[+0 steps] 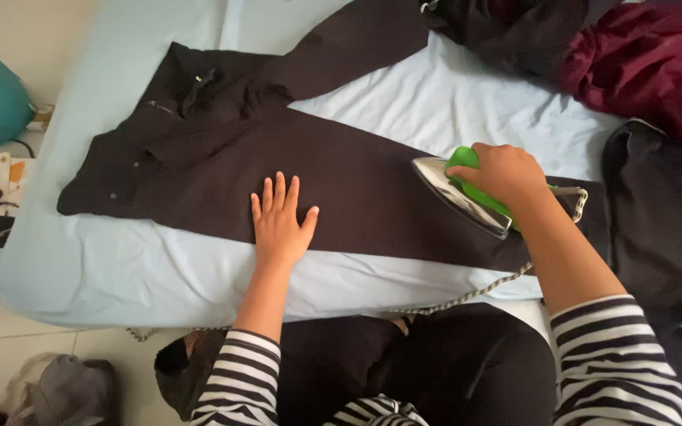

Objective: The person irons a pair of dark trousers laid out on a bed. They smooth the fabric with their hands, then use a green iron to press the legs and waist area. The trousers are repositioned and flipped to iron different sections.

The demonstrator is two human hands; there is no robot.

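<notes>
Carefully, we press the left hand [279, 223] flat, fingers spread, on the dark shirt [222, 158] lying across the pale sheet [436, 102], while the right hand [505, 175] grips the green iron [461, 194], best glided away from our fingers.

Your pale blue sheeted mattress [120, 268] carries the dark shirt [222, 150] across its centre, a maroon garment [649, 63] at two o'clock, and a black garment [665, 221] at three o'clock.
</notes>
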